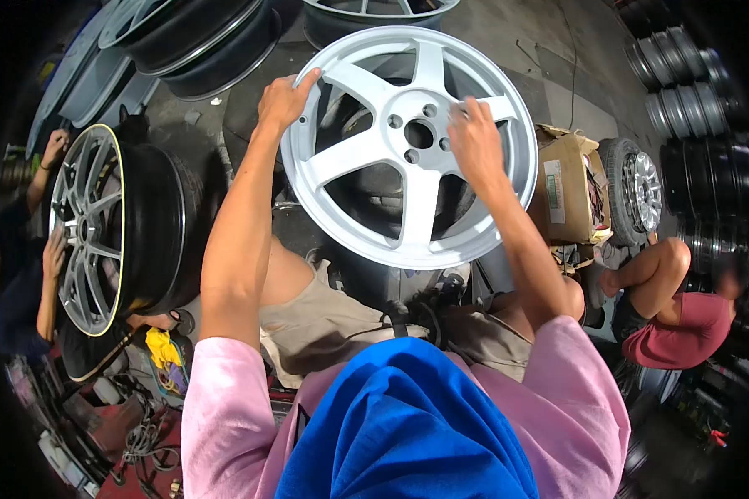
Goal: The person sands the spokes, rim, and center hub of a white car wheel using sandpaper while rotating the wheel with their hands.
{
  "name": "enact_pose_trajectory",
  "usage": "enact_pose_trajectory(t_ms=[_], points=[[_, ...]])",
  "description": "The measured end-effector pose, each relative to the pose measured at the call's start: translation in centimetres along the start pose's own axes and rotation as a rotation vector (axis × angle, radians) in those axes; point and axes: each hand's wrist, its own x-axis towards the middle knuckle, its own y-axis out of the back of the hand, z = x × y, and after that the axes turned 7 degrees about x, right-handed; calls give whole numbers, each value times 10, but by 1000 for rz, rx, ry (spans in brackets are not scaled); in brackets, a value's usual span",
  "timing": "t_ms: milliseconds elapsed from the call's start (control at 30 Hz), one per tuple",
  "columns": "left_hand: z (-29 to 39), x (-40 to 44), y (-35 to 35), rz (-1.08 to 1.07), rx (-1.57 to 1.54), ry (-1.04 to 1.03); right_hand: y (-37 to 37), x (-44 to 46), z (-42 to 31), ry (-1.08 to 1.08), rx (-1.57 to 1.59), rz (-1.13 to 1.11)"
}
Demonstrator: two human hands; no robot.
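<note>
A white wheel rim [424, 212] with wide spokes and a dark centre hole lies face up in front of me. My left hand [285, 101] grips its outer edge at the upper left, fingers wrapped over the lip. Over the right side of the hub, near the bolt holes, is my right hand [474, 137]. Its fingers are bent and blurred, and whether anything is between them cannot be made out.
At the left a person's hands hold a grey rim [91, 224] with a yellow edge. Black rims [216, 50] are stacked behind. A cardboard box [567, 183] and a tyred wheel [632, 187] stand at the right, near a seated person in red [682, 328].
</note>
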Motion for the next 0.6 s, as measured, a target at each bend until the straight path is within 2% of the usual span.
enact_pose_trajectory(t_ms=[67,100,133,167,233,267,300,367,400,433,500,600], points=[[0,0,1,-17,14,6,-27,23,-23,-56,8,83],[-1,2,2,-32,29,7,-40,28,-38,-126,170,113],[-2,2,0,-37,35,8,-65,28,-52,-224,232,250],[-3,2,-2,-33,35,2,-66,28,-65,-231,233,251],[-4,6,1,-21,36,-1,-52,27,-88,-417,604,176],[-5,7,3,-35,44,-13,-43,22,-88,-469,722,74],[-5,7,1,-54,48,-27,-39,14,-80,-475,717,68],[-5,10,-1,-52,41,-27,-30,4,-60,-542,1142,-63],[-7,10,-2,-52,41,-26,-22,6,-51,-602,932,-86],[-8,10,-4,-49,36,-22,-23,13,-48,-596,930,-90],[-8,9,-6,-6,7,-20,-30,31,-41,-375,459,364],[-3,5,-1,-27,9,-5,-57,35,-64,-304,460,297]])
